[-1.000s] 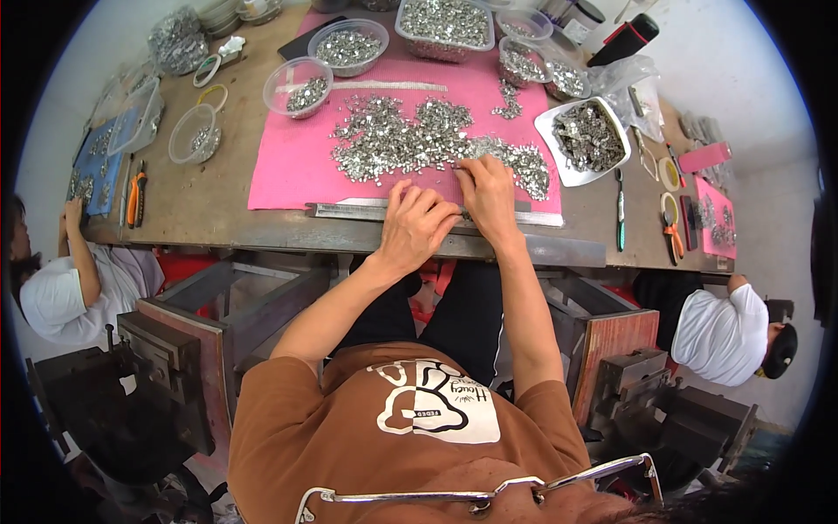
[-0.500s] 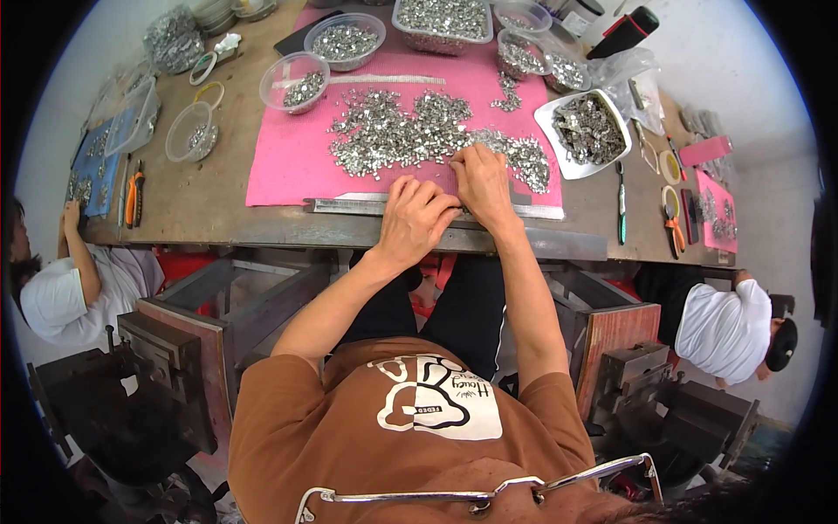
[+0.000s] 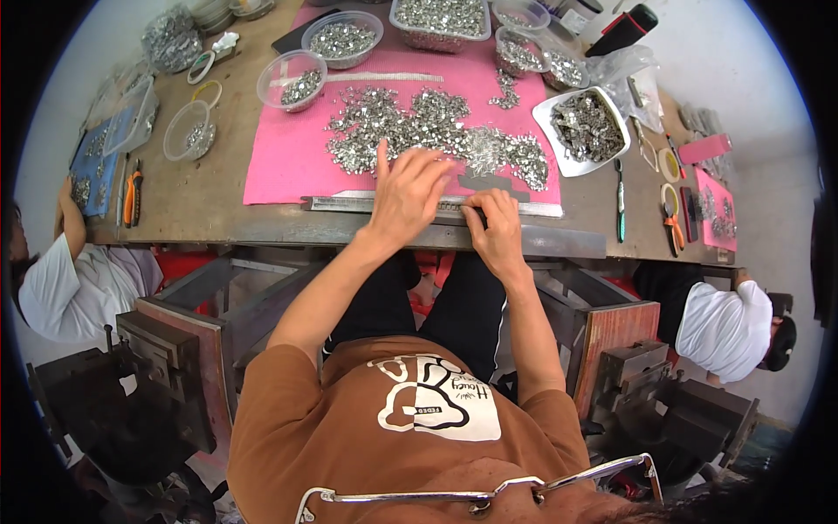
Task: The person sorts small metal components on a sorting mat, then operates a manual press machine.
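Observation:
Along the front edge of a pink mat [image 3: 288, 166] lies a long metal rail [image 3: 340, 205], and both hands are over it. My left hand [image 3: 403, 194] is raised above the rail with its fingers stretched out and apart, slightly smeared by motion, holding nothing I can see. My right hand [image 3: 499, 229] is curled down at the rail, thumb and fingers together; whatever is in them is hidden. Between the hands a row of small pieces shows in the rail. Just beyond spreads a pile of small silvery metal pieces [image 3: 393, 127].
Clear tubs [image 3: 342, 44] and a white dish [image 3: 583, 131] of metal pieces stand around the mat. At the right lie a green-handled tool [image 3: 621, 205] and orange pliers [image 3: 673, 229]; more pliers [image 3: 133, 196] lie left. Two people in white [image 3: 74, 293] sit at either side.
My left hand has lifted off the rail and spread its fingers toward the pile. My right hand has drawn back from the pile and down to the rail.

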{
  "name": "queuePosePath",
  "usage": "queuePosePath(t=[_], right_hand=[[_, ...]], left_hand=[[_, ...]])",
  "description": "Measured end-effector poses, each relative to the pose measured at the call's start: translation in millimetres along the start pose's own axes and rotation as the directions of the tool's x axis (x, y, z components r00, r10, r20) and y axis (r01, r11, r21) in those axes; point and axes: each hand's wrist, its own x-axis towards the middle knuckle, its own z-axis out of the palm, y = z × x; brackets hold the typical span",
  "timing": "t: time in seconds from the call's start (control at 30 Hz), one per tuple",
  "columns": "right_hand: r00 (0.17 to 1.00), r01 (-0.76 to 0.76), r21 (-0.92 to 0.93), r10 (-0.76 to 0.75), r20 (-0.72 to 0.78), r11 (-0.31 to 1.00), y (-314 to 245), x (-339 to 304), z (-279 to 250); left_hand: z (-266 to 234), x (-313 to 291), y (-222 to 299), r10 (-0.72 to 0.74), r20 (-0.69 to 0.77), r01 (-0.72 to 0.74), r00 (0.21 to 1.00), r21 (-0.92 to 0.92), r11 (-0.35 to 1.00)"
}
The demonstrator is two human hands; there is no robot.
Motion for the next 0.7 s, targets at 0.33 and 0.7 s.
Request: queuePosePath(t=[0.33,0.7], right_hand=[[0.996,0.065,0.028,-0.064,-0.057,0.997,9.5,-13.3,0.2],[0.983,0.170,-0.097,-0.176,-0.053,0.981,14.0,2.9,-0.8]], left_hand=[[-9.4,9.5,-32.7,0.008,0.445,-0.085,0.896,0.155,0.984],[-36.7,-9.5,-36.5,-0.018,0.264,0.020,0.964,-0.005,1.000]])
